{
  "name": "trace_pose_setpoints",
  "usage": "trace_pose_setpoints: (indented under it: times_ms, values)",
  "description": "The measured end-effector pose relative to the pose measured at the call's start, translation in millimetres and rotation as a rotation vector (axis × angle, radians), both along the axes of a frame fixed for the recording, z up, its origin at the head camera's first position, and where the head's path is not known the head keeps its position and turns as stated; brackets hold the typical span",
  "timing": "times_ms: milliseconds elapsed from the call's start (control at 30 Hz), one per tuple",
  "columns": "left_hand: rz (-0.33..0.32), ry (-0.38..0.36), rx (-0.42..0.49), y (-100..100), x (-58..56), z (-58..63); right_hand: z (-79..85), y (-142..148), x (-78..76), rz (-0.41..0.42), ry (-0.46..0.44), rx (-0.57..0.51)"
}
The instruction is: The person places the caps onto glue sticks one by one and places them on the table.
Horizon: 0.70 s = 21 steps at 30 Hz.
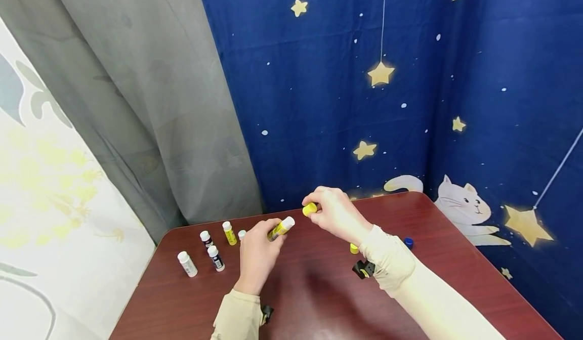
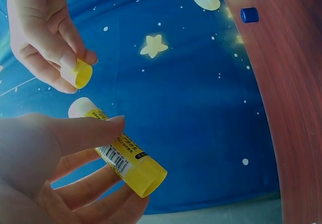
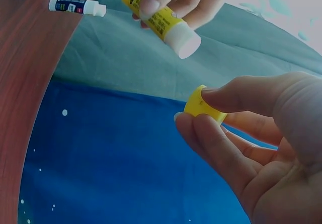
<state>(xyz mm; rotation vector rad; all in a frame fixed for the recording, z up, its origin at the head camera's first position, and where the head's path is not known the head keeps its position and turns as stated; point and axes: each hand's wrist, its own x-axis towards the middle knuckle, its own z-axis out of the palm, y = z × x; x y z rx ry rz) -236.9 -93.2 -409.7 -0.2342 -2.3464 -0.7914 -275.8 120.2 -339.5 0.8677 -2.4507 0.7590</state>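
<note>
My left hand [image 1: 258,253] grips a yellow glue stick [image 1: 280,229] around its barrel, with the thumb across the label. The stick is tilted above the table, its white end [image 3: 183,40] bare and turned toward my right hand. Between the thumb and fingers of my right hand [image 1: 337,214] is a small yellow cap [image 1: 309,209], its opening showing in the left wrist view. A short gap separates the cap from the white end of the stick. Both hands are over the table's far half.
At left on the dark red table [image 1: 296,294] stand a yellow glue stick [image 1: 230,234], dark-labelled ones [image 1: 216,259] and a pale one [image 1: 187,264]. Another white top [image 1: 242,235] is partly hidden by my left hand. A yellow cap [image 1: 354,249] and a blue cap [image 1: 408,242] lie at right.
</note>
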Motion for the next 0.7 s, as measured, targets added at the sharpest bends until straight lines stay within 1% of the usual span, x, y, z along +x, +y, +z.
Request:
trace_pose_setpoints:
  times_ms: [133,267,533,700]
  values:
    - [-0.009,0.018,-0.010,2.5,-1.8,0.2,0.3,-1.8,0.4,0.001,-0.027,-0.005]
    - [-0.016,0.019,-0.010,4.5,-1.8,-0.3,-1.1,-3.7,-0.1,0.011,-0.050,-0.008]
    - [-0.030,0.000,-0.014,7.1,-1.0,-1.9,-4.3,-8.8,-0.6,0.034,-0.042,-0.005]
    - [-0.029,-0.039,-0.017,9.2,-2.3,1.0,-2.8,-11.3,-1.5,0.042,-0.055,-0.007]
